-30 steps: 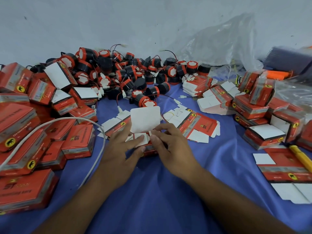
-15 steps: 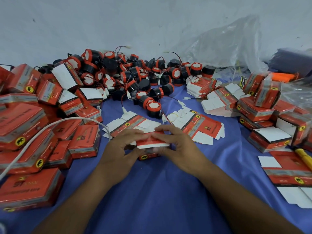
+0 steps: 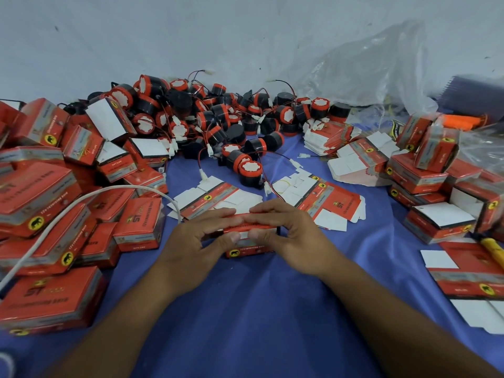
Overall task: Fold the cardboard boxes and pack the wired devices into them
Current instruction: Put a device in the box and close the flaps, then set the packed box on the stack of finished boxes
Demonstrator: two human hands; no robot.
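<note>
So the whole thing is laid out on a blue cloth (image 3: 245, 309). There's a big heap of closed boxes (image 3: 54, 208) down the left side with a white cable (image 3: 81, 203) looping over it, and a smaller stack of boxes (image 3: 436, 175) on the right. The loose wired devices (image 3: 207, 115) are piled along the far edge, with a crumpled plastic bag (image 3: 368, 64) behind them to the right. Some flat blanks (image 3: 218, 195) are fanned out in the middle, just past the fingertips. The bit that matters is the box (image 3: 249, 251) being worked on. It's sitting on the cloth dead centre, right between the two hands, with its long axis running left to right across the view and its printed front face towards the near side. Neither hand is really nearer, since each one has its own end. The left hand (image 3: 196, 241) has its fingers laid over the top from the left and its thumb pressed on the near edge. The right hand (image 3: 297, 236) mirrors that from the right, so both are pinching the lid down and the thumbs almost meet in the middle. I can't see inside, so I can't tell whether there's a device in it. My guess is the lid flap gets tucked in along that near edge next. With the box lying crosswise, that's an even push from both thumbs. After that the left heap looks like the obvious place to drop it.
</note>
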